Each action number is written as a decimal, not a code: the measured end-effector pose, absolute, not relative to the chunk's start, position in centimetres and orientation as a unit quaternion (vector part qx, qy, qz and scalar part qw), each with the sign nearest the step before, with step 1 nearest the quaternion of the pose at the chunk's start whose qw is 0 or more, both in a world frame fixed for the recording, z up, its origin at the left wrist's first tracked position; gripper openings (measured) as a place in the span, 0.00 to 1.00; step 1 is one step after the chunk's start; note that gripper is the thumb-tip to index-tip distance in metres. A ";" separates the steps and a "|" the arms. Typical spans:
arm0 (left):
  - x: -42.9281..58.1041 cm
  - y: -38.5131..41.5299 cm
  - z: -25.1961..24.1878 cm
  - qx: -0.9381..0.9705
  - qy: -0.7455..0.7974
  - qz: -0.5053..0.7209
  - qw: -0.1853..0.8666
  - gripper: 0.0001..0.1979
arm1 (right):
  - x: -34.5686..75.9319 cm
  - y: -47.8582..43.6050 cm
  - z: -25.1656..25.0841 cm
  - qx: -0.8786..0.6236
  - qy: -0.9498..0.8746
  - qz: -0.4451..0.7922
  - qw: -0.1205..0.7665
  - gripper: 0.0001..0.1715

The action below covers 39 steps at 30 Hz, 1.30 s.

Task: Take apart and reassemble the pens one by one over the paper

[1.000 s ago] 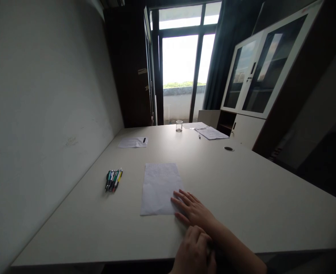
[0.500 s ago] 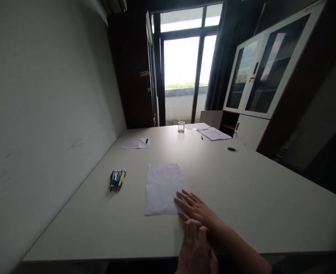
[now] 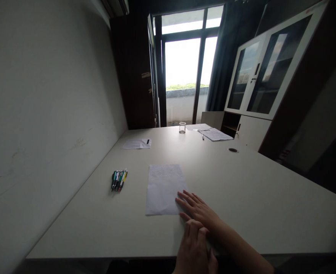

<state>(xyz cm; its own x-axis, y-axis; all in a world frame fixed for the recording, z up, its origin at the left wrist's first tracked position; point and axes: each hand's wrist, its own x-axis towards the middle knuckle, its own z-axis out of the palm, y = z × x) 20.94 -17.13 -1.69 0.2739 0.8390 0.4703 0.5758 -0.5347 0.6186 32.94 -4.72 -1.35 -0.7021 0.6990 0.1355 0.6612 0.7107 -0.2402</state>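
Note:
My right hand lies flat and open on the white table, its fingertips resting on the near right corner of a sheet of paper with faint lines of text. My left hand lies at the table's near edge, fingers stretched forward against my right wrist, holding nothing. A bundle of several pens lies to the left of the sheet, apart from both hands.
A small glass, loose papers and a pen sit at the far end. Another sheet with a small black object lies far left. A cable hole is right of centre. The wall is on the left, a glass-door cabinet on the right.
The view has drifted slightly left and down. My left hand has slid forward a little over my right wrist. The right hand and the sheet stay where they were.

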 end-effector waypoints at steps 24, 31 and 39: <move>18.8 -17.0 0.3 0.790 0.472 0.359 0.158 0.22 | 32.8 -5.3 -0.9 -0.360 -0.923 0.078 0.115 0.30; 16.2 -15.9 2.0 0.815 0.447 0.335 0.153 0.34 | 33.1 -5.4 -1.5 -0.360 -0.921 0.084 0.120 0.32; 18.3 -16.9 0.4 0.795 0.465 0.340 0.191 0.31 | 33.0 -5.2 -1.4 -0.361 -0.921 0.077 0.126 0.30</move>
<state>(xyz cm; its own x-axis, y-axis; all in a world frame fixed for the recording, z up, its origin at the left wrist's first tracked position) 18.30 -16.89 0.42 0.3362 0.8691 0.3627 0.6093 -0.4944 0.6199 32.97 -5.16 -1.37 -0.7080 0.6839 0.1762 0.6455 0.7278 -0.2316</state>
